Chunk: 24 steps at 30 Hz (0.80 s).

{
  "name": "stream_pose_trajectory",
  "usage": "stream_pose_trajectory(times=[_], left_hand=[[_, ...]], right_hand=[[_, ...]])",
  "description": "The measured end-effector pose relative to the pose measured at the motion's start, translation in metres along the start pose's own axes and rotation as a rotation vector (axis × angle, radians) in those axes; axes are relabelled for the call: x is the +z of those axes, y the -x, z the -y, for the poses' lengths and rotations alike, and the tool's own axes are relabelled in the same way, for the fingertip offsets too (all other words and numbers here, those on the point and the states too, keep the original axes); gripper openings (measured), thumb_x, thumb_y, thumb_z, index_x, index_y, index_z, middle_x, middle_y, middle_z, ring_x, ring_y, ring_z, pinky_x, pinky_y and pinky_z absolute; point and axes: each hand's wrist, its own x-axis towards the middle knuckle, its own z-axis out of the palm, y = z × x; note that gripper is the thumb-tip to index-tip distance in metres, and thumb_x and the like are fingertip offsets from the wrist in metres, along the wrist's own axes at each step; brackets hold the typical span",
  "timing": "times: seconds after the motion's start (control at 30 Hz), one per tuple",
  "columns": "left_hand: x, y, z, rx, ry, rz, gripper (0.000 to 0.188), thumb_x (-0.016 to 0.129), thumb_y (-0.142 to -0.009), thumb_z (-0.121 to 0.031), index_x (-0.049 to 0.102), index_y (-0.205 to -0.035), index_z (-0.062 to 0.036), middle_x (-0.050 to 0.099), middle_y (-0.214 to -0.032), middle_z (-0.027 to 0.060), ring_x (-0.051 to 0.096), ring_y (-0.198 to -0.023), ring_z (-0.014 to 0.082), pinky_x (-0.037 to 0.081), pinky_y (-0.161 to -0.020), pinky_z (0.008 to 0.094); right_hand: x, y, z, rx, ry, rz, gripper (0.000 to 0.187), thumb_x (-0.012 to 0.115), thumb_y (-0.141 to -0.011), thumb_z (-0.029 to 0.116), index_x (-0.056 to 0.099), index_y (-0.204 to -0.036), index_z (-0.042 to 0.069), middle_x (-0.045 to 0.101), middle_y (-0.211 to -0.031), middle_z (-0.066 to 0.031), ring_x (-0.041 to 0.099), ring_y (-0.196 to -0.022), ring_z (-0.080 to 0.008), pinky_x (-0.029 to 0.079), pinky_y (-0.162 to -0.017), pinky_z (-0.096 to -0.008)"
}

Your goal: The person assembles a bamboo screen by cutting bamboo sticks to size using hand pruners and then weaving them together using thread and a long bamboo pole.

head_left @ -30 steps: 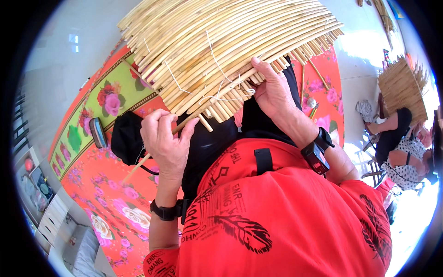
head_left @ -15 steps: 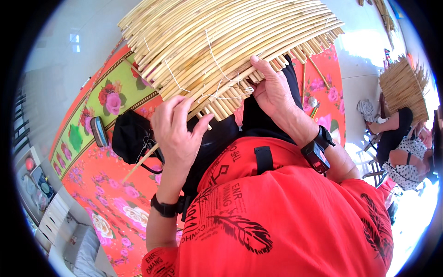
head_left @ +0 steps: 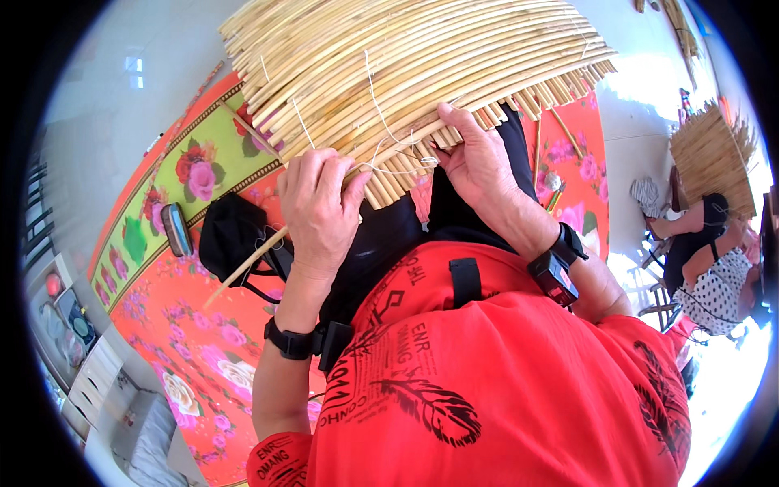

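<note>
A mat of pale reed stalks [head_left: 422,73], tied with thin white cord [head_left: 372,91], lies slanted over my lap. My left hand [head_left: 320,207] is closed at its near left edge, fingers curled over the stalks and thumb beside the cut ends. One longer reed [head_left: 243,268] sticks out past that wrist to the lower left; the hand hides where it joins the mat. My right hand [head_left: 479,166] pinches the near edge farther right, thumb on top and fingers partly hidden below. Loose cord loops lie between the two hands.
A red floral cloth [head_left: 154,325] spreads below. On it are a black bag [head_left: 231,235], a brush-like block [head_left: 175,230] and loose stalks [head_left: 565,132]. At far right sits another person [head_left: 714,276] beside a second reed mat [head_left: 714,158]. Containers [head_left: 69,321] stand at far left.
The mat has shifted slightly right. My left hand has moved right and up along its edge, closing more over the stalks. The right hand stays almost in place.
</note>
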Motion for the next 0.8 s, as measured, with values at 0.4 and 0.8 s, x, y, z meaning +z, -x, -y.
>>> stream_pose_trajectory(times=[0.4,0.8], left_hand=[[-0.019,0.013,-0.001,-0.042,0.072,-0.022,0.033,0.080,-0.072,-0.012,0.066,-0.100,-0.0027,0.061,-0.102,0.0101,0.059,-0.093,0.0278,0.047,-0.081,0.0364],[-0.060,0.099,0.000,-1.337,1.389,0.144,0.040,0.048,-0.101,-0.042,0.060,-0.091,-0.0045,0.058,-0.080,0.0029,0.052,-0.052,0.0089,0.035,-0.042,0.0179]], right_hand=[[-0.008,-0.003,-0.004,-0.043,-0.039,0.052,0.027,0.070,-0.087,0.012,0.059,-0.110,0.006,0.065,-0.104,-0.0041,0.064,-0.096,-0.0180,0.055,-0.082,-0.0356],[-0.003,-0.001,-0.004,-0.080,-0.063,0.050,0.019,0.069,-0.086,0.010,0.062,-0.102,0.002,0.066,-0.096,-0.0070,0.066,-0.086,-0.0176,0.058,-0.076,-0.0346]])
